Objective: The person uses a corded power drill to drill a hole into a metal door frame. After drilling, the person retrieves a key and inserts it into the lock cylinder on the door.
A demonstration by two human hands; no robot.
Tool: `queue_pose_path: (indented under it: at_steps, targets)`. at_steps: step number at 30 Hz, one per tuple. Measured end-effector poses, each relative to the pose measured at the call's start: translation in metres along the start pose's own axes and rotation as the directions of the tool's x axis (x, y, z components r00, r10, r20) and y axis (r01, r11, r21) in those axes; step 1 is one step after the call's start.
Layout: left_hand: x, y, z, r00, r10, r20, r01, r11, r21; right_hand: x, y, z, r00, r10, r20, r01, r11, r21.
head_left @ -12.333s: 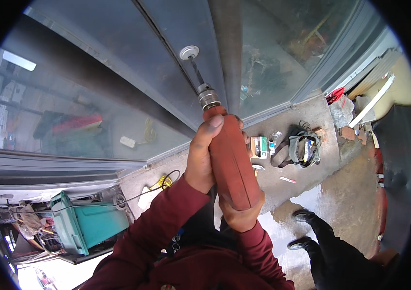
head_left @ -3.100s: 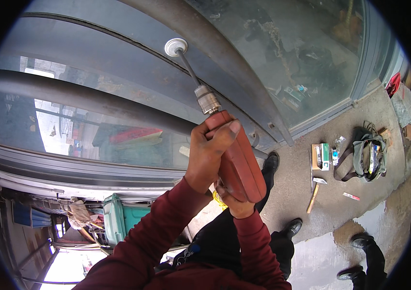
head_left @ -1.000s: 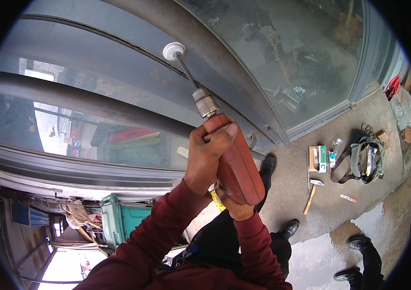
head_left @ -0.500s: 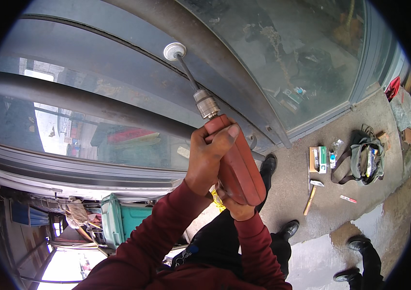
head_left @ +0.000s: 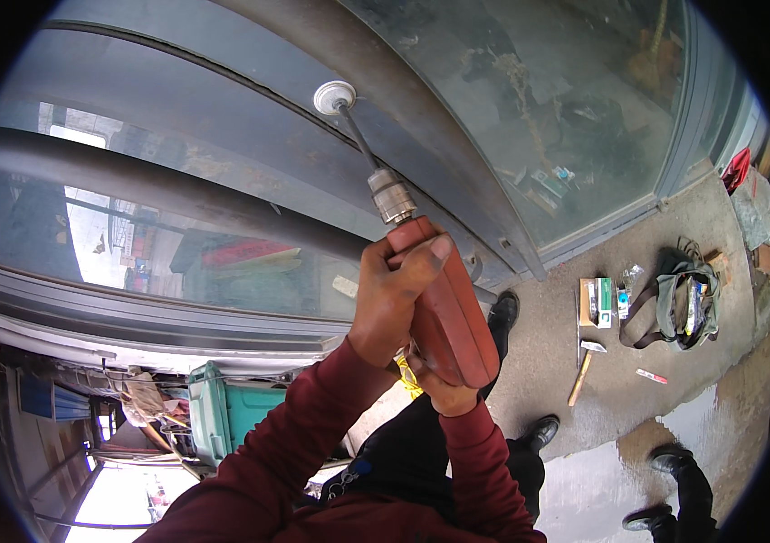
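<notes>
Both my hands grip a red-brown power drill [head_left: 453,308] angled up and away from me. Wrapped around the front of its body, just behind the metal chuck [head_left: 391,196], is my left hand [head_left: 394,294], thumb along the top. My right hand [head_left: 444,385] closes on the rear, lower part; the drill body hides most of its fingers. From the chuck a long shank [head_left: 358,136] runs to a round white disc-shaped piece [head_left: 334,97], which sits against the grey metal door frame [head_left: 294,77] between glass panes. The shank's tip is hidden at the disc.
On the concrete to the right lie a hammer [head_left: 581,376], an open box [head_left: 596,301], a red-and-white marker-like stick [head_left: 651,376] and a grey-green tool bag [head_left: 688,308]. Another person's shoes [head_left: 670,457] stand at lower right. A green bin [head_left: 240,407] stands at left.
The view has shifted very slightly, with the disc and drill tip a little further right in it. Both hands keep their hold on the drill.
</notes>
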State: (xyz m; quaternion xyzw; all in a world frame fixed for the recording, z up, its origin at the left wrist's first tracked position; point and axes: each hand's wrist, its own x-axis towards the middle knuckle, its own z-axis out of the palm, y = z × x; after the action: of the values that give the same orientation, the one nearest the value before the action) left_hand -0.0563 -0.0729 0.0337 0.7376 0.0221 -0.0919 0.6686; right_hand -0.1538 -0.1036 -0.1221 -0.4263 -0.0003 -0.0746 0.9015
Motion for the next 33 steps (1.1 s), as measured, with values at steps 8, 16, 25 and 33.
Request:
queue_pose_path:
  at_steps: [8,16,25,33]
  targets:
    - [0.000,-0.003,-0.001,1.000,-0.007,-0.009,0.006,0.996,-0.093,0.001,0.007,-0.003,1.000,0.015,0.019,-0.017,0.996,0.084]
    - [0.004,-0.008,0.000,1.000,0.017,0.002,-0.017,1.000,0.000,0.002,0.012,-0.010,0.999,0.038,0.020,-0.040,0.995,0.094]
    - [-0.003,0.003,0.003,1.000,-0.019,0.000,0.019,0.999,-0.050,-0.005,-0.014,-0.004,0.999,0.038,0.016,-0.039,0.997,0.071]
    - [-0.009,0.014,0.005,0.998,-0.049,0.032,0.053,0.991,-0.122,-0.007,-0.052,0.000,0.996,-0.077,0.036,0.080,0.993,-0.087]
